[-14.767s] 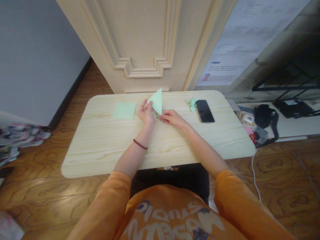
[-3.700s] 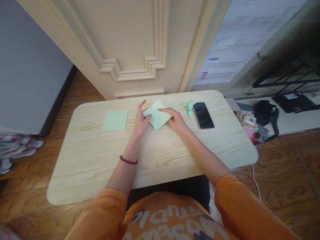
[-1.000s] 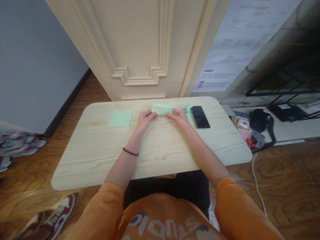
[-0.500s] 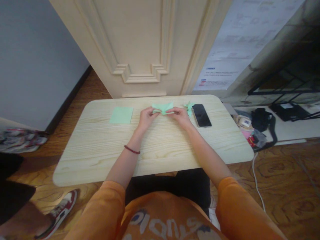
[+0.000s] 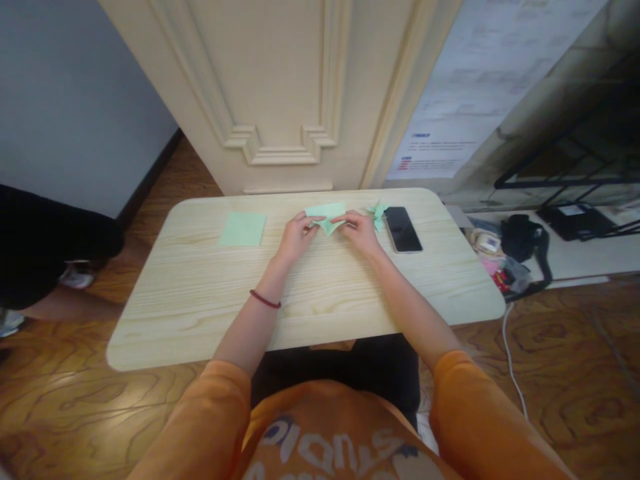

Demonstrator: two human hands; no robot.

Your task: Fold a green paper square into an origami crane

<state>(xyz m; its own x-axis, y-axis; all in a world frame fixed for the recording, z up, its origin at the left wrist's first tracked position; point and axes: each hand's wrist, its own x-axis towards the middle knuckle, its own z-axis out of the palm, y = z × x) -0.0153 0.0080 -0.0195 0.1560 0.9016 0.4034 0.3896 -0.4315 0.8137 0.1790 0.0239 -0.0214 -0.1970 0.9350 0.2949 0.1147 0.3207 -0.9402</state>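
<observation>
- Pinching grip with both hands: the left hand point(image 5: 296, 238) and right hand point(image 5: 360, 233) are nearly closed, their fingers holding opposite sides of the folded paper point(image 5: 326, 219). Exact finger placement is too small to tell.
- Folded paper: pale green, with a point hanging toward the person, held between the hands near the far edge of the table point(image 5: 200, 293). Whether it touches the wood cannot be told.
- Just beside the right hand stands a small paper crane point(image 5: 379, 213), pale green, between that hand and a black phone point(image 5: 403, 229) lying on the table.
- Left of the left hand lies a flat green square sheet point(image 5: 243, 229), near but not touching.
- A dark red bracelet point(image 5: 265, 299) circles the left wrist; orange sleeves point(image 5: 210, 427) cover both forearms up to mid-arm.
- Past the table's far edge rises a cream door point(image 5: 270, 87). A black bag point(image 5: 520, 239) sits low at right, and a second person's legs in dark shorts point(image 5: 45, 247) stand at left.
</observation>
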